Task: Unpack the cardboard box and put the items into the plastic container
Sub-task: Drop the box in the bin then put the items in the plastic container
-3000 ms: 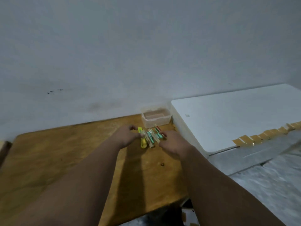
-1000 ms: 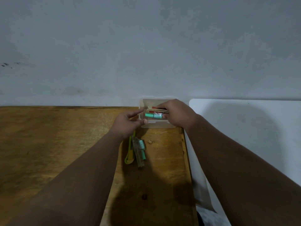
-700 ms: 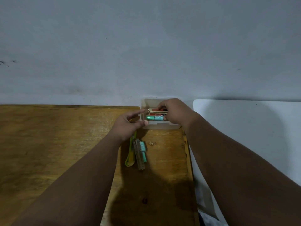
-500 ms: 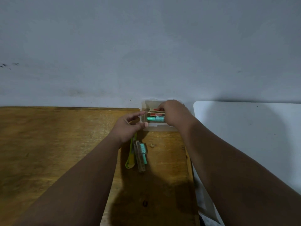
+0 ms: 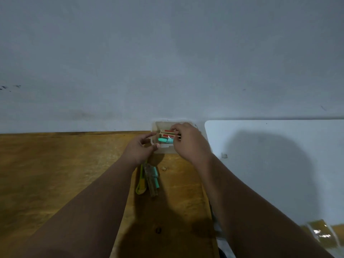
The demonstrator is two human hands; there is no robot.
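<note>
Your right hand [image 5: 188, 142] reaches over the clear plastic container [image 5: 156, 127] at the wooden table's [image 5: 55, 174] far edge by the wall, fingers closed on red-and-tan items [image 5: 167, 134] inside it; a teal piece [image 5: 164, 140] lies beside them. Your left hand [image 5: 140, 148] rests half-open against the container's left wall, gripping nothing. Nearer you, a yellow cutter [image 5: 140, 185] and teal items [image 5: 155, 178] lie together, their details blurred.

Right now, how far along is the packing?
Partly done. A teal item and red-striped pieces sit in the plastic container. The right hand is settling them while the left hand steadies the container. A yellow item and others remain on the wooden table.
</note>
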